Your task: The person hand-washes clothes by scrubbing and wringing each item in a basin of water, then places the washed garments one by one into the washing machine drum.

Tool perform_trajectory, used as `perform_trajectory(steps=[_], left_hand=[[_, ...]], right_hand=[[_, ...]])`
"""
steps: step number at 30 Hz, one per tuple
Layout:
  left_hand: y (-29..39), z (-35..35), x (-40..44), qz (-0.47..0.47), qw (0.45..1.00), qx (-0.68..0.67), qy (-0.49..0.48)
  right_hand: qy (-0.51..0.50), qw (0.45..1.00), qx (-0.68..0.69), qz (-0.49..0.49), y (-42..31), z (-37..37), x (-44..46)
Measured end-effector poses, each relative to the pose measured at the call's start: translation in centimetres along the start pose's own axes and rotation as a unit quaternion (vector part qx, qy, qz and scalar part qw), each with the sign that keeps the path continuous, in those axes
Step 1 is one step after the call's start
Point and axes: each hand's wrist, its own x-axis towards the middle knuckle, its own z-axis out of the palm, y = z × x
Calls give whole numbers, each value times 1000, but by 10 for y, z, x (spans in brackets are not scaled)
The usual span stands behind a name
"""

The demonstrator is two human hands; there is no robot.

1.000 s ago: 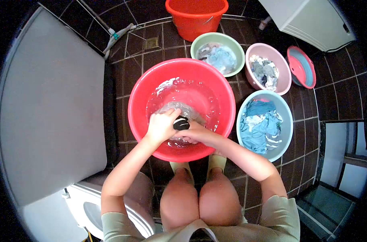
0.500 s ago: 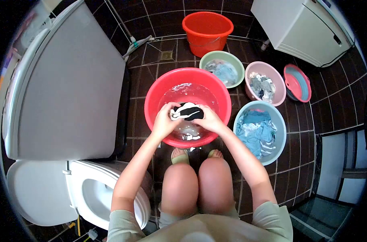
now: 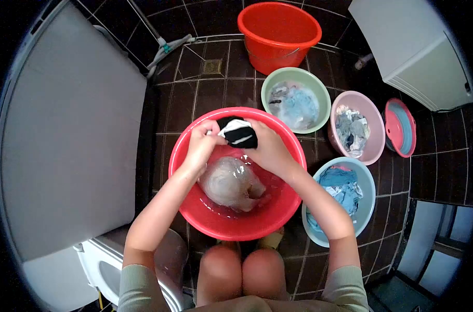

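Over the red basin (image 3: 236, 231), a bunched black-and-white cloth (image 3: 239, 134) is held between both hands. My left hand (image 3: 201, 143) is closed, pinching the cloth's left end. At the other end, my right hand (image 3: 267, 144) grips the right side, with its fingers partly hidden. Whether the cloth is a sock or some other small garment I cannot tell. Below the hands, a pale whitish cloth (image 3: 226, 182) lies puffed up in the basin's water.
A green basin (image 3: 325, 99) of soapy clothes, a pink basin (image 3: 379, 125) and a light-blue basin (image 3: 370, 195) of laundry stand rightward. Behind is a red bucket (image 3: 283, 47). A toilet (image 3: 99, 268) and a grey appliance (image 3: 80, 135) stand left; a folded basin (image 3: 400, 127) leans far right.
Both hands have moved with the black-and-white cloth toward the basin's far side. The pale cloth in the water now shows clearly below them. The camera view has shifted.
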Motion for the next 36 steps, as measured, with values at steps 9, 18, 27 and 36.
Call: perform_trajectory(steps=[9, 18, 27, 36], left_hand=[[147, -9, -7, -83, 965, -242, 59], [332, -72, -52, -38, 962, -271, 15], [472, -105, -132, 4, 966, -250, 65], [510, -135, -201, 68, 975, -37, 206]], right_hand=[[81, 996, 18, 24, -100, -62, 55], [30, 975, 219, 39, -269, -135, 109], [10, 952, 304, 40, -413, -209, 126], [-49, 970, 238, -18, -503, -213, 120]])
